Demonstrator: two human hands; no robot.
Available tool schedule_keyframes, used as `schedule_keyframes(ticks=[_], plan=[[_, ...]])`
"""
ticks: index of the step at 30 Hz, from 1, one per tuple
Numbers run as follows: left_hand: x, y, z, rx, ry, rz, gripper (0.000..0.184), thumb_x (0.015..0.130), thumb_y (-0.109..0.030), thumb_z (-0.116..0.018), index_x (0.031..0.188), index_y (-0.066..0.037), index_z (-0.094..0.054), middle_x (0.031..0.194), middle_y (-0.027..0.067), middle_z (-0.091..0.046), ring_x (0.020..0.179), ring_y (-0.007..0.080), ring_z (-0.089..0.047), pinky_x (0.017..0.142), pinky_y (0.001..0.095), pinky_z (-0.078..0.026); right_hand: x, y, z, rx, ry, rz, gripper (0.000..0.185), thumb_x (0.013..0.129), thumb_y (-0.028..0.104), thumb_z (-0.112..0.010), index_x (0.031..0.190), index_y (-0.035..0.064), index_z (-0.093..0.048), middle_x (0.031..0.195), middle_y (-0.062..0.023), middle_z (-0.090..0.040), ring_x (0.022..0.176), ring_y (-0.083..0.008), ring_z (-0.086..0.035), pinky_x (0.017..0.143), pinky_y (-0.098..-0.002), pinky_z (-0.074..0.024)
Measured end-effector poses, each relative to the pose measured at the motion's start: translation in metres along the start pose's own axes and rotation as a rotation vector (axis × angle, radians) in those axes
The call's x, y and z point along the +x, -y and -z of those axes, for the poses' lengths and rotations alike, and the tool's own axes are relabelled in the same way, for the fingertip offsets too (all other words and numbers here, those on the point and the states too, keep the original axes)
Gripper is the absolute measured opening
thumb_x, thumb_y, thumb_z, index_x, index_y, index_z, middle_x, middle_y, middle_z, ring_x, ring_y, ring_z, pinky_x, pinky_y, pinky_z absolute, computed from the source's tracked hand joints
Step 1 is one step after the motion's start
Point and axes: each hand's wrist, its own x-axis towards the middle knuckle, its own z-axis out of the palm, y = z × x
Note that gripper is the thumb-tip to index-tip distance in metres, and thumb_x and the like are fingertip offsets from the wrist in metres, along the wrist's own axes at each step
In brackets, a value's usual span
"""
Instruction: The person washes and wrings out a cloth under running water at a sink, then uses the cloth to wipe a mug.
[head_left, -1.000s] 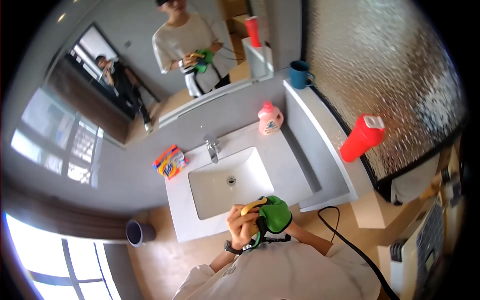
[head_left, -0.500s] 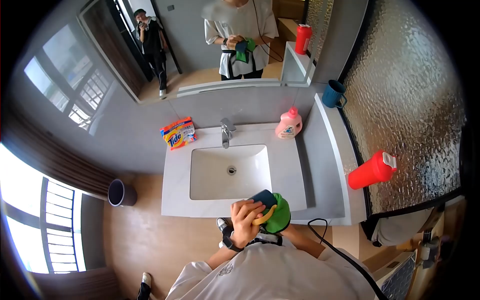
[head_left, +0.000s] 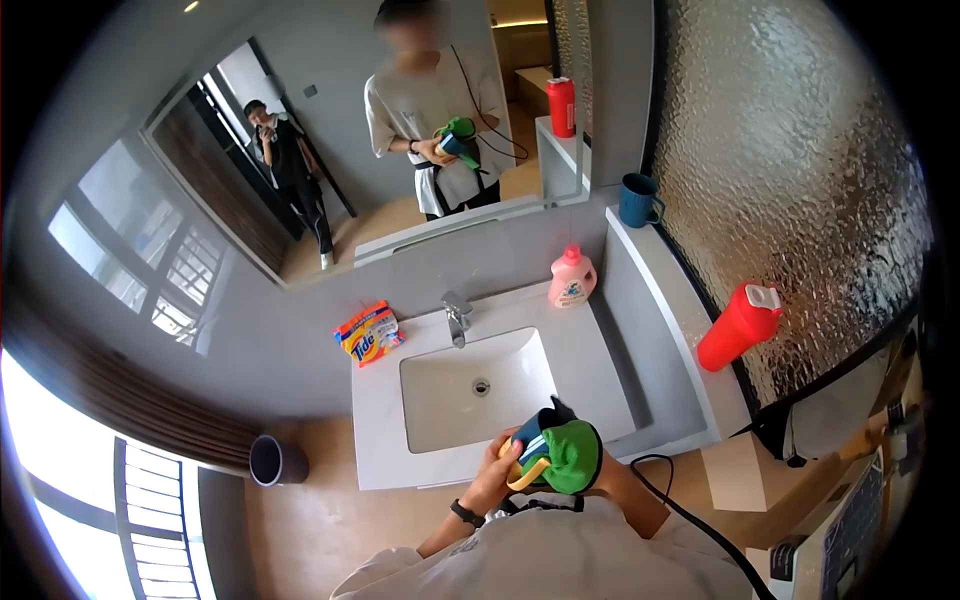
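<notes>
My left hand (head_left: pixel 490 474) is closed around a dark blue mug (head_left: pixel 528 432) with a white stripe and a yellow handle (head_left: pixel 527 474). A bunched green cloth (head_left: pixel 573 456) with a dark edge is pressed against the mug's right side. My right hand is mostly hidden behind this cloth; its wrist and forearm (head_left: pixel 630 498) come in from the right. Both hands are in front of my body, just over the near edge of the white sink (head_left: pixel 425 440).
A Tide bag (head_left: pixel 370 334), a faucet (head_left: pixel 457 318) and a pink detergent bottle (head_left: pixel 572 280) stand behind the basin. On the right ledge are a blue mug (head_left: pixel 638 200) and a red bottle (head_left: pixel 740 328). A bin (head_left: pixel 278 461) stands left. The mirror (head_left: pixel 350 100) reflects another person.
My view has tilted up and shifted, showing more of the mirror. The mug has turned in my left hand, with its stripe now showing, and the green cloth covers more of its right side.
</notes>
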Motion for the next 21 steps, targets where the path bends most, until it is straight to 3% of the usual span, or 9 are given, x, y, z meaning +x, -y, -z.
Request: schedule_keyframes(ticks=[2, 6, 10, 11, 12, 14, 17, 19, 21], plan=[[0.007, 0.004, 0.000, -0.015, -0.057, -0.064, 0.045, 0.091, -0.036, -0.059, 0.122, -0.004, -0.051, 0.102, 0.0049, -0.058, 0.090, 0.0127, -0.058, 0.081, 0.0286, -0.051, -0.009, 0.020, 0.017, 0.162, 0.031, -0.076, 0.028, 0.075, 0.015, -0.070, 0.097, 0.0028, -0.058, 0.092, -0.0122, -0.060, 0.082, -0.0254, -0.056, 0.071, -0.0338, -0.0454], [0.012, 0.013, -0.008, 0.063, 0.017, 0.059, 0.045, 0.091, -0.036, -0.060, 0.119, -0.001, -0.054, 0.101, 0.0039, -0.058, 0.091, 0.0105, -0.056, 0.081, 0.0266, -0.049, -0.031, 0.015, 0.056, 0.262, 0.066, -0.111, 0.026, 0.077, 0.015, -0.069, 0.097, 0.0024, -0.058, 0.092, -0.0117, -0.060, 0.082, -0.0246, -0.056, 0.072, -0.0332, -0.0453], [0.020, 0.025, -0.008, 0.571, -0.201, -0.333, 0.036, 0.095, -0.028, -0.053, 0.114, 0.001, -0.058, 0.099, 0.0083, -0.062, 0.095, 0.0179, -0.057, 0.086, 0.0298, -0.044, -0.026, 0.002, 0.051, 0.138, -0.031, -0.032, 0.025, 0.079, 0.015, -0.067, 0.098, 0.0021, -0.057, 0.093, -0.0111, -0.060, 0.082, -0.0239, -0.056, 0.073, -0.0327, -0.0451], [0.022, 0.019, -0.018, 0.756, -0.298, -0.601, 0.032, 0.095, -0.024, -0.048, 0.111, 0.002, -0.057, 0.099, 0.0126, -0.062, 0.096, 0.0246, -0.058, 0.087, 0.0332, -0.044, -0.018, -0.001, 0.040, 0.036, -0.084, 0.022, 0.025, 0.079, 0.015, -0.067, 0.098, 0.0020, -0.057, 0.093, -0.0110, -0.060, 0.082, -0.0237, -0.056, 0.073, -0.0326, -0.0451], [0.024, 0.013, -0.023, 0.738, -0.309, -0.596, 0.032, 0.095, -0.024, -0.048, 0.111, 0.002, -0.057, 0.099, 0.0126, -0.062, 0.096, 0.0246, -0.058, 0.087, 0.0332, -0.044, -0.010, -0.007, 0.023, -0.086, -0.143, 0.077, 0.024, 0.080, 0.016, -0.066, 0.098, 0.0019, -0.057, 0.093, -0.0109, -0.060, 0.082, -0.0235, -0.056, 0.073, -0.0325, -0.0451], [0.026, -0.001, -0.032, 0.864, -0.588, -0.992, 0.028, 0.094, -0.022, -0.047, 0.108, 0.001, -0.055, 0.104, 0.0171, -0.059, 0.099, 0.0296, -0.058, 0.088, 0.0364, -0.043, 0.000, -0.019, -0.001, -0.272, -0.258, 0.150, 0.024, 0.081, 0.016, -0.066, 0.098, 0.0018, -0.057, 0.093, -0.0106, -0.060, 0.082, -0.0231, -0.056, 0.074, -0.0322, -0.0450], [0.021, -0.016, -0.050, 0.502, -0.558, -0.968, 0.043, 0.094, -0.043, -0.048, 0.108, -0.002, -0.052, 0.113, 0.0195, -0.056, 0.100, 0.0336, -0.053, 0.087, 0.0425, -0.041, -0.003, -0.057, -0.020, -0.350, -0.456, 0.146, 0.023, 0.083, 0.016, -0.064, 0.099, 0.0015, -0.057, 0.094, -0.0102, -0.060, 0.082, -0.0226, -0.056, 0.074, -0.0318, -0.0449], [0.013, -0.018, -0.058, 0.804, -0.577, -1.135, 0.043, 0.091, -0.045, -0.052, 0.106, -0.004, -0.053, 0.113, 0.0187, -0.056, 0.098, 0.0340, -0.052, 0.085, 0.0435, -0.041, -0.003, -0.088, -0.023, -0.335, -0.619, 0.083, 0.023, 0.084, 0.016, -0.064, 0.099, 0.0014, -0.057, 0.094, -0.0099, -0.060, 0.082, -0.0222, -0.056, 0.075, -0.0316, -0.0448], [0.009, -0.016, -0.059, 1.159, -0.593, -1.307, 0.044, 0.083, -0.047, -0.063, 0.103, -0.009, -0.055, 0.114, 0.0155, -0.056, 0.098, 0.0335, -0.050, 0.081, 0.0447, -0.041, 0.011, -0.070, -0.017, 0.215, -0.725, -0.244, 0.020, 0.086, 0.017, -0.060, 0.099, 0.0014, -0.057, 0.093, -0.0076, -0.059, 0.084, -0.0189, -0.055, 0.076, -0.0310, -0.0443]])
